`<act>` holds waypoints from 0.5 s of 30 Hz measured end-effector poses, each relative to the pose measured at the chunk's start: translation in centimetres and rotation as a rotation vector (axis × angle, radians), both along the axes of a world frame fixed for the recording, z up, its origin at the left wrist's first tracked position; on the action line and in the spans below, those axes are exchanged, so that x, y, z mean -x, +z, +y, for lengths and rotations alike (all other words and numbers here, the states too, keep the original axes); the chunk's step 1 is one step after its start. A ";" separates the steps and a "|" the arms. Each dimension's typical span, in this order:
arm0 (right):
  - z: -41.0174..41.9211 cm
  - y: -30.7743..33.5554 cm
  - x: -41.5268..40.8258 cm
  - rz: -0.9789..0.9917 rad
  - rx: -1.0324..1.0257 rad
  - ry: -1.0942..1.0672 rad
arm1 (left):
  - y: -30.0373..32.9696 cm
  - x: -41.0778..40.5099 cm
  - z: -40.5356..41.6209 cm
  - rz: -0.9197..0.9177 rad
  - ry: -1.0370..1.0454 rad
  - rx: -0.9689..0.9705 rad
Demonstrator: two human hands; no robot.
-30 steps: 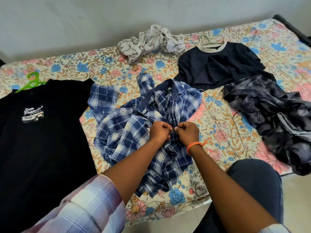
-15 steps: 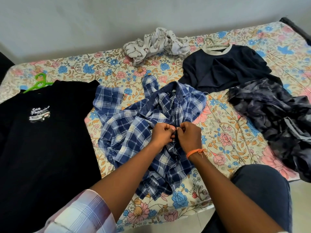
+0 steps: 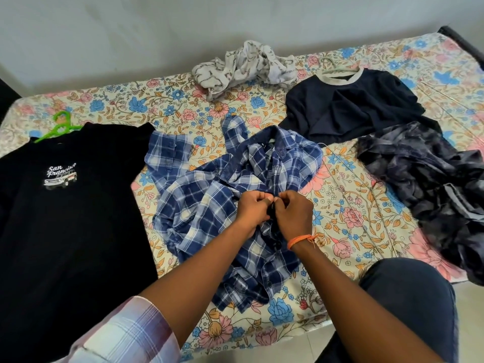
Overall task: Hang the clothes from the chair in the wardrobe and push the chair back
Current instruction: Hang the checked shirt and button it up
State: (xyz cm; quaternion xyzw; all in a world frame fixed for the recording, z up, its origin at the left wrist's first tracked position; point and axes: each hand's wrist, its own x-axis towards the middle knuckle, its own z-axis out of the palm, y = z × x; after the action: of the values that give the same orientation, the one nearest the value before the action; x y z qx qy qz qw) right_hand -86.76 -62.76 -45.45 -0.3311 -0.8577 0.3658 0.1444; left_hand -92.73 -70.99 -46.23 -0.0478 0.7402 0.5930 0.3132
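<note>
A blue plaid shirt [image 3: 204,195] lies crumpled in the middle of the bed. My left hand [image 3: 252,209] and my right hand [image 3: 293,212] meet at its front placket, each pinching the fabric there, fingers curled. A black T-shirt [image 3: 65,205] with a white "San Francisco" print lies flat to the left on a green hanger [image 3: 59,125]. A navy T-shirt [image 3: 348,103] with a pale collar lies at the back right on a pale hanger [image 3: 334,68]. No chair or wardrobe is in view.
A floral bedsheet [image 3: 348,213] covers the bed. A crumpled white patterned cloth [image 3: 243,65] lies at the back by the wall. A dark mottled garment [image 3: 429,184] is heaped at the right. My knee in dark trousers [image 3: 408,297] is at the bed's front edge.
Both hands stay pinched together on the plaid shirt's front, working at the same spot. The view has shifted slightly; nothing else on the bed has moved.
</note>
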 end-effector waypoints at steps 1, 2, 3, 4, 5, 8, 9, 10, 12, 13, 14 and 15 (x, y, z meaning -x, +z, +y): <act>0.0 0.0 0.0 0.005 -0.001 0.000 | 0.0 0.1 0.0 -0.013 0.004 -0.007; 0.0 0.0 0.0 0.006 0.002 0.003 | 0.1 0.2 -0.1 -0.022 0.007 -0.010; 0.0 0.0 0.0 0.009 0.010 0.006 | 0.1 0.2 -0.1 -0.030 0.008 -0.012; 0.0 -0.1 0.0 0.014 0.018 0.009 | 0.1 0.2 -0.1 -0.039 0.009 -0.016; 0.0 -0.1 0.1 0.020 0.023 0.013 | 0.2 0.2 -0.2 -0.049 0.010 -0.020; 0.1 -0.2 0.0 0.033 0.032 0.028 | 0.2 0.3 -0.1 -0.081 0.021 -0.035; 0.2 -0.3 0.0 0.036 0.035 0.031 | 0.2 0.2 -0.1 -0.089 0.025 -0.037; 0.2 -0.3 0.1 0.037 0.044 0.030 | 0.2 0.2 -0.1 -0.093 0.029 -0.035; 0.4 -0.4 0.3 0.041 0.083 0.005 | 0.3 0.3 -0.1 -0.092 0.032 -0.025; 0.6 -0.4 0.4 0.043 0.110 -0.025 | 0.3 0.4 -0.1 -0.090 0.030 -0.019; 0.8 -0.3 0.5 0.043 0.139 -0.062 | 0.4 0.5 -0.1 -0.090 0.027 -0.016; 0.9 -0.3 0.6 0.042 0.165 -0.095 | 0.5 0.5 -0.1 -0.091 0.024 -0.015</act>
State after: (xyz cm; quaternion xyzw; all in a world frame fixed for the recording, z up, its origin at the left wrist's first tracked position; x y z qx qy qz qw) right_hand -87.37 -61.90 -45.72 -0.3745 -0.8048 0.4348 0.1519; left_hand -93.22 -71.13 -45.76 -0.0813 0.7201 0.5995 0.3398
